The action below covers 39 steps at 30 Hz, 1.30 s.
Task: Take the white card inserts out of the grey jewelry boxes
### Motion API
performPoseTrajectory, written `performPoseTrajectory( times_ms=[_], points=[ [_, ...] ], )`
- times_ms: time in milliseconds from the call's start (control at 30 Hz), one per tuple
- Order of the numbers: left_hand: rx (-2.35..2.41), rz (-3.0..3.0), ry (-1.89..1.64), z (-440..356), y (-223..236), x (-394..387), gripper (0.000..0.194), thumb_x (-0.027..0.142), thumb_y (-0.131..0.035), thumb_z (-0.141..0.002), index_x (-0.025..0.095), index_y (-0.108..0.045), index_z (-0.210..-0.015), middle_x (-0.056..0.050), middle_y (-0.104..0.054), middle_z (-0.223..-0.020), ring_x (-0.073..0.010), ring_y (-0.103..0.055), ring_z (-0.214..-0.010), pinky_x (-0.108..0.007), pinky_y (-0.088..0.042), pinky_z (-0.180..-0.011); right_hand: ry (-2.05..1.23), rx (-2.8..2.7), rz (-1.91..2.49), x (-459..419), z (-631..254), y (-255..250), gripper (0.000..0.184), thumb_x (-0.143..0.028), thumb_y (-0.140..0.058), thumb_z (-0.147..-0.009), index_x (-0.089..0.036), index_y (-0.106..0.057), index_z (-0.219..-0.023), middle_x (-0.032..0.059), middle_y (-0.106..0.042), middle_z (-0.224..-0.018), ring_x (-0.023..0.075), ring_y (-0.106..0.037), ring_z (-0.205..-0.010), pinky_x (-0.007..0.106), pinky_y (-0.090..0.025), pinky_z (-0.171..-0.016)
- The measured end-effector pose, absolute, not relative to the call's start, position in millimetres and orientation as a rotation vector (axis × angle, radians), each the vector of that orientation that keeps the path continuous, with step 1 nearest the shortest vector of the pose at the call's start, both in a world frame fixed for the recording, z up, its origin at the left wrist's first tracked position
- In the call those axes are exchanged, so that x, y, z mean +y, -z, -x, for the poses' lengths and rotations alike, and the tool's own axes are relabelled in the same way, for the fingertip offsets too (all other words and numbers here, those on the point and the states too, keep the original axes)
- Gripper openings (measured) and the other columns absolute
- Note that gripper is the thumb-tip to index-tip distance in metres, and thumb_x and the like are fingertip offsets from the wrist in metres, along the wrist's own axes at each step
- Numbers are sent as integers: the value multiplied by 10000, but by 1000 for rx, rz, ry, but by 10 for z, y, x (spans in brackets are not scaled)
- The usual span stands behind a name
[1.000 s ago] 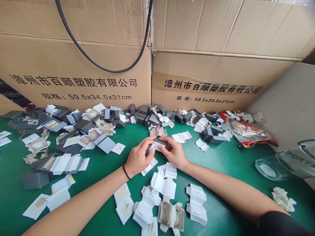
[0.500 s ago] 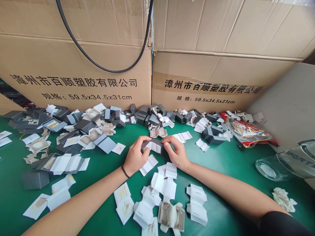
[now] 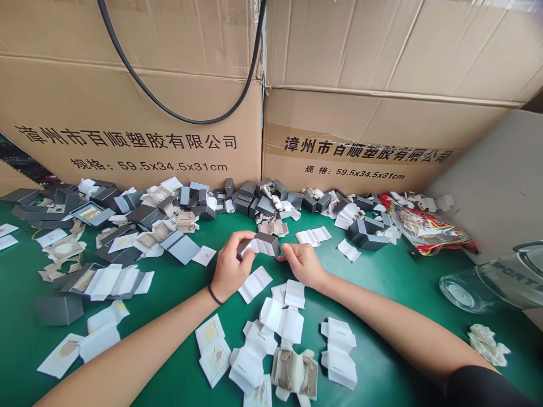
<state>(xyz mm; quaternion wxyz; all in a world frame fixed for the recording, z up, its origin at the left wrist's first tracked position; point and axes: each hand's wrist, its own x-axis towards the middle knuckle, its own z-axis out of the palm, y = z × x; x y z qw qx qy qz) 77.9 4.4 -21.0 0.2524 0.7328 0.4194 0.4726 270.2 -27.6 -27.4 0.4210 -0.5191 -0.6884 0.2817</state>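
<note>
While the left hand (image 3: 231, 264) grips the left end of a small dark box (image 3: 267, 244), the right hand (image 3: 304, 264) is at the box's other end, its fingers curled (whether the fingertips touch the corner or sit just beside it, I cannot tell). Between the two hands, the box is open toward the wearer and shows a pale lining, with the green desk (image 3: 382, 288) beneath. Just beyond it lies a beige insert (image 3: 275, 228); on the near side is a creased white card (image 3: 255, 284). Nearer still, between the forearms, more unfolded white papers (image 3: 251, 356) are spread about, next to a bulging beige-and-white piece (image 3: 294, 370). Dark boxes and torn paper scraps form a long heap (image 3: 144, 215) in front of two large cardboard cartons (image 3: 127, 102), across which hangs a looped black cable (image 3: 182, 117). Over to the right are a red-and-clear bag (image 3: 424, 226), a transparent cup (image 3: 487, 282) tipped on its side and a crumpled whitish lump (image 3: 487, 343).
</note>
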Motion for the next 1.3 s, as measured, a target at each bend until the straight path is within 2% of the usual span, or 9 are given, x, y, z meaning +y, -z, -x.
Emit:
performPoseTrajectory(
  times_ms=[133, 300, 500, 600, 733, 900, 1067, 1200, 1300],
  points=[
    [1097, -1996, -1278, -784, 222, 48, 230, 197, -487, -826, 191, -496, -1056, -73, -595, -1094, -181, -576, -1047, -316, -483, -897, -919, -1617, 1253, -219, -2708, 296, 558, -582, -342, -883, -181, -449, -510, -1, -484, -455, 147, -608, -585, 242, -448, -541],
    [1102, -1913, -1343, -790, 245, 67, 336, 330, -485, -858, 185, -453, -1160, -111, -548, -1169, -202, -573, -1062, -340, -492, -897, -1624, -1321, 831, -164, -2732, 304, 358, -504, -537, -831, -168, -597, -937, 8, -630, -711, 118, -626, -672, 340, -553, -737],
    [946, -2212, -1225, -777, 217, 25, 460, 351, -358, -912, 180, -352, -1340, -147, -463, -1270, -237, -466, -1188, -405, -414, -991, -1821, -1147, 752, -175, -2707, 262, 348, -370, -674, -761, -162, -629, -1036, 45, -652, -927, 93, -607, -694, 298, -573, -683],
    [901, -2274, -1141, -776, 216, -8, 503, 314, -332, -923, 208, -263, -1410, -140, -447, -1262, -225, -469, -1170, -369, -461, -939, -1835, -1012, 782, -173, -2706, 237, 305, -358, -684, -750, -163, -659, -982, 26, -648, -853, 72, -591, -651, 229, -549, -634],
    [854, -2346, -1066, -784, 216, -29, 633, 305, -465, -874, 226, -192, -1440, -129, -466, -1193, -221, -507, -1102, -346, -503, -882, -1844, -973, 819, -153, -2718, 237, 199, -308, -717, -713, -134, -679, -803, -14, -596, -617, 42, -524, -529, 163, -467, -527],
    [741, -2495, -1107, -794, 206, -13, 479, 204, -484, -869, 279, -401, -1334, -98, -477, -1160, -215, -505, -1134, -348, -499, -908, -1778, -1056, 834, -164, -2696, 274, 148, -238, -729, -670, -136, -653, -745, -20, -614, -605, 54, -539, -540, 177, -444, -544],
    [478, -2615, -1115, -809, 200, 19, 436, 78, -493, -844, 277, -494, -1232, -115, -365, -1381, -271, -357, -1312, -442, -458, -985, -1701, -1240, 869, -208, -2669, 260, 144, -145, -737, -587, -128, -602, -633, -39, -598, -580, 70, -530, -561, 194, -436, -558],
    [321, -2790, -1112, -820, 134, -25, 485, 65, -555, -806, 286, -509, -1235, -86, -246, -1489, -322, -256, -1360, -478, -465, -978, -1818, -1140, 837, -237, -2668, 252, 188, -203, -745, -605, -137, -624, -734, -40, -602, -621, 75, -540, -568, 207, -442, -564],
    [263, -2923, -1151, -832, 90, -84, 502, 103, -597, -791, 309, -510, -1240, -81, -339, -1448, -310, -335, -1326, -465, -483, -959, -1896, -1099, 846, -249, -2671, 262, 230, -284, -726, -661, -140, -653, -825, -7, -643, -705, 100, -583, -641, 224, -463, -599]
  ],
)
